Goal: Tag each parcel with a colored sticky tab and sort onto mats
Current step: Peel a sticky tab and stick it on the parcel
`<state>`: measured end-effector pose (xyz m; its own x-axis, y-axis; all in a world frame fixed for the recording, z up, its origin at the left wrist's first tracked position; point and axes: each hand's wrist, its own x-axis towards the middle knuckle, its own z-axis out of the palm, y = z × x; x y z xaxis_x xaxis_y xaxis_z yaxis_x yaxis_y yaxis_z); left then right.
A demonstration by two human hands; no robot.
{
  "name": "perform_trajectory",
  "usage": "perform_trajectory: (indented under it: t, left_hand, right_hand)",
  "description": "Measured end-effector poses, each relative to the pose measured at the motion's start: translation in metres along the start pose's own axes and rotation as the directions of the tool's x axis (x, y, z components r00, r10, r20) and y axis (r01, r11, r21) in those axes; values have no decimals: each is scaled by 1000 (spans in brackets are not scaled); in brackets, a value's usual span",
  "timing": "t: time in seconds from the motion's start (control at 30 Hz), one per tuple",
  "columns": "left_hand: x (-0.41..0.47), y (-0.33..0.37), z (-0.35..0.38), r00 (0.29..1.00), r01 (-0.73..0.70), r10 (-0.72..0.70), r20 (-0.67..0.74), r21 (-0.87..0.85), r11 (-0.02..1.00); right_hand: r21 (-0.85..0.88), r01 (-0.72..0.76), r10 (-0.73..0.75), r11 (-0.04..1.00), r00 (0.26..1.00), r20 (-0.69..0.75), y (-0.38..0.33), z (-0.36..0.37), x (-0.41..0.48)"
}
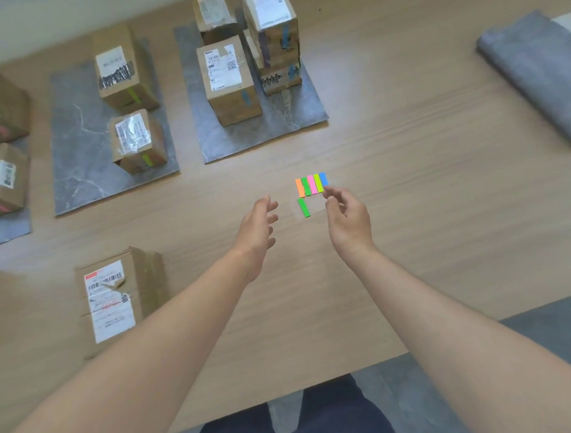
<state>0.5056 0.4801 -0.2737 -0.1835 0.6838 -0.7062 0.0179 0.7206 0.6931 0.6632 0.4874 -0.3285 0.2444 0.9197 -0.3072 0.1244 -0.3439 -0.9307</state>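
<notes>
Hands hold nothing: left hand (pixel 258 228) relaxed, right hand (pixel 347 214) at the sticky tabs (pixel 310 185)

A wooden table (pixel 421 166) fills most of the view. Four grey mats lie on it. Three are flat, and one folded mat (pixel 531 68) lies at the far right.

The first mat (pixel 6 227) is cut by the left edge and carries two pink-tagged parcels (pixel 4 180) that I can see. The second mat (pixel 78 165) carries two green-tagged parcels (pixel 136 140). The third mat (pixel 265 132) carries at least three blue-tagged parcels (pixel 229 82). The tall one at the back right is perhaps two boxes stacked, but I cannot tell. One loose parcel (pixel 114 296) lies on the bare wood at the near left, label up, off every mat.

The left hand hovers above the table with its fingers only slightly bent and spread, and it touches nothing. The right hand has its fingers half curled, with a small gap between thumb and forefinger and nothing visible in that gap. Its fingertips are at the near end of the blue strip. Whether they touch it, I cannot tell.

The sticky tabs are five strips side by side: orange, green, pink, yellow-green and blue. One separate green tab (pixel 304 207) lies just in front of them, between the two hands and apart from both.
</notes>
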Motion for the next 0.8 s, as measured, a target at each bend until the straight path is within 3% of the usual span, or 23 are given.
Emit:
perform_trajectory:
  t: [0.17, 0.3, 0.43, 0.53, 0.63, 0.8]
  left_hand:
    - [23, 1, 17, 999, -14, 13, 36, 24, 1000]
    - [44, 0, 27, 998, -40, 38, 47, 43, 998]
    - [57, 3, 37, 995, -73, 68, 69, 67, 995]
    - [67, 0, 39, 982, -181, 168, 87, 172, 968]
    - [80, -9, 38, 953, -301, 277, 120, 350, 887]
    - [93, -17, 39, 862, -488, 449, 236, 624, 610]
  right_hand:
    - [-68, -14, 11, 998, 999, -46, 8, -7, 39]
    - [-201, 8, -9, 980, 1000, -3, 21, -11, 68]
    - [-410, 269, -213, 871, 961, 179, 33, -14, 100]
    - [-498, 524, -310, 690, 837, 451, 38, -17, 132]
    - [-538, 627, -237, 563, 746, 622, 34, -17, 162]
    - [-489, 728, -297, 481, 660, 690, 30, -14, 176]
